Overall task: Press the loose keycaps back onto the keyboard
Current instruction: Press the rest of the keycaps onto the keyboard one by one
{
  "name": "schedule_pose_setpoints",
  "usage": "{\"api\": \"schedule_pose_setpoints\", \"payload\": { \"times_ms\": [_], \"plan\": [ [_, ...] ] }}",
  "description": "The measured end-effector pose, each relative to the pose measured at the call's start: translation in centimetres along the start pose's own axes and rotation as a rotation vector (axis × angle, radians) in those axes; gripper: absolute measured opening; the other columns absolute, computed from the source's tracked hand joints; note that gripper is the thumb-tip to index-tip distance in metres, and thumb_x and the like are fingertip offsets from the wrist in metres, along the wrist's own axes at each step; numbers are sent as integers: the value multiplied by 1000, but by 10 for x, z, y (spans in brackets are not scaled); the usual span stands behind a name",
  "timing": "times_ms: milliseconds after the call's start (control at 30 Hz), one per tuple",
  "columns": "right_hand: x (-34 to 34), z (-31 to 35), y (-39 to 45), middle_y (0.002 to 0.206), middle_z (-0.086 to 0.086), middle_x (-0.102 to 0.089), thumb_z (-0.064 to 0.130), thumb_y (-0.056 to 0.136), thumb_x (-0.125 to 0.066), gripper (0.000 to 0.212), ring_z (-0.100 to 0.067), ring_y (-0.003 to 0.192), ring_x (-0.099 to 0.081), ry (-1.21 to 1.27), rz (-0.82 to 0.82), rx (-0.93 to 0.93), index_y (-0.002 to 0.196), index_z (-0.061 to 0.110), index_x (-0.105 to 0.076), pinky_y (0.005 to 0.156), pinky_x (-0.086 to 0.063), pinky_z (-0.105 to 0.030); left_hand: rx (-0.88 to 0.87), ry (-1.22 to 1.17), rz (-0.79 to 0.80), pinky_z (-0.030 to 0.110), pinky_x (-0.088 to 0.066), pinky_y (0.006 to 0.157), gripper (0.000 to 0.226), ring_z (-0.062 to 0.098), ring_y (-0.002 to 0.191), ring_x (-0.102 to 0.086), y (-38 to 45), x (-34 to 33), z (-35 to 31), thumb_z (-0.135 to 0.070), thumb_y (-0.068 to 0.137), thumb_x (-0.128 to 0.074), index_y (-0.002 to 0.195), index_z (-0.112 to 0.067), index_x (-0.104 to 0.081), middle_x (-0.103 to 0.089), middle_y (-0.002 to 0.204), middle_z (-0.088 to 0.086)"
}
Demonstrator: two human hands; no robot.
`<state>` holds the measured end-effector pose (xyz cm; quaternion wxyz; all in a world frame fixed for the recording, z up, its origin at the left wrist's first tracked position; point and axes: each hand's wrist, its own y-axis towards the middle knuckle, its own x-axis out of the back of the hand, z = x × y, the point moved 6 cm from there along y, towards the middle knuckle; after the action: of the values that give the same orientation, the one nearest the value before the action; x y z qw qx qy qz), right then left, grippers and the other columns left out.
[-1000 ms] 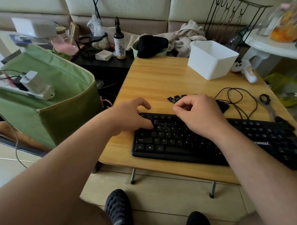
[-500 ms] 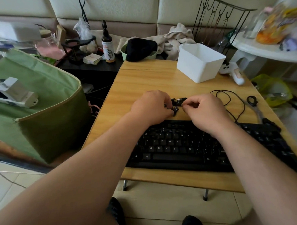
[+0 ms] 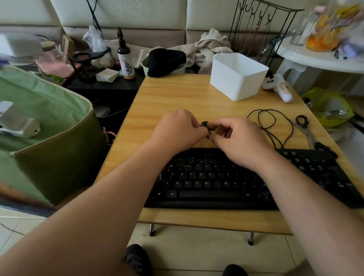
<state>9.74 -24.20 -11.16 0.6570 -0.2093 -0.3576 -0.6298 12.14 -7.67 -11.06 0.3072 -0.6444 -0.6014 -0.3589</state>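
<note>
Black plastic: the keyboard (image 3: 216,180) lies flat on the table just under my wrists, its long axis running from my left to my right and tilting slightly away toward the right; its letter rows face me.
Wood: the table (image 3: 174,96) top shows pale and yellow beyond my knuckles.
Left hand: my left hand (image 3: 177,130) sits just past the keyboard's far edge, fingers curled in toward the right hand; they seem to pinch a small black keycap, though the fingertips are hidden.
Right hand: my right hand (image 3: 241,140) is curled too, thumb and forefinger meeting the left hand's fingers over the same spot.
Keycaps: a few small dark keycaps (image 3: 205,124) show between the two hands, touching my fingertips; I cannot tell how many, nor which way each one points.
Cable: a thin black cable (image 3: 268,124) loops on the wood just right of my right hand.
Scissors: a pair of scissors (image 3: 306,129) lies farther right, beyond the cable.
White box: a white box (image 3: 237,77) stands well beyond my right hand, at the far side of the table.
Green bag: a green bag (image 3: 43,122) stands off the table, well left of my left arm.
</note>
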Motion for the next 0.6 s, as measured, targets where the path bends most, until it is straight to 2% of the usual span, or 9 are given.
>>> {"api": "schedule_pose_setpoints", "payload": {
  "times_ms": [67, 133, 200, 367, 500, 600],
  "plan": [
    [1, 7, -2, 95, 19, -68, 32, 89, -81, 32, 1, 74, -57, 120, -24, 60, 117, 42, -72, 65, -42, -10, 104, -409, 52, 26, -45, 57, 21, 12, 64, -56, -4, 3, 5, -34, 93, -63, 87, -18, -75, -68, 73, -3],
    [5, 18, -5, 98, 17, -67, 28, 88, -82, 38, -2, 80, -60, 197, -100, 147, 122, 39, -72, 68, -43, -7, 216, -910, 180, 27, -45, 61, 22, 13, 65, -55, -12, -1, 3, -23, 99, -57, 90, -9, -71, -67, 73, 1],
    [10, 27, -9, 96, 16, -66, 24, 88, -82, 34, -5, 82, -61, 226, -189, 210, 119, 35, -74, 71, -45, -9, 245, -1150, 268, 27, -46, 62, 20, 13, 63, -55, -17, -4, -1, -17, 101, -54, 92, -6, -68, -67, 74, 5],
    [13, 34, -13, 91, 12, -64, 16, 87, -82, 33, -8, 81, -61, 229, -210, 263, 116, 29, -77, 72, -48, -12, 234, -1178, 316, 27, -47, 64, 21, 12, 66, -56, -27, -1, 0, -17, 104, -51, 105, -2, -66, -67, 77, 5],
    [13, 36, -16, 90, 12, -67, 15, 85, -84, 29, -11, 78, -65, 222, -238, 278, 110, 29, -79, 72, -53, -19, 229, -1149, 321, 28, -46, 66, 28, 12, 67, -56, -32, 2, 3, -17, 106, -50, 114, 2, -69, -67, 78, 5],
    [15, 36, -18, 89, 13, -70, 16, 84, -85, 25, -11, 77, -66, 243, -266, 265, 102, 31, -79, 73, -55, -23, 214, -1144, 325, 28, -47, 66, 24, 13, 69, -57, -33, 4, 5, -17, 106, -51, 107, -2, -69, -68, 79, 5]
  ]
}}
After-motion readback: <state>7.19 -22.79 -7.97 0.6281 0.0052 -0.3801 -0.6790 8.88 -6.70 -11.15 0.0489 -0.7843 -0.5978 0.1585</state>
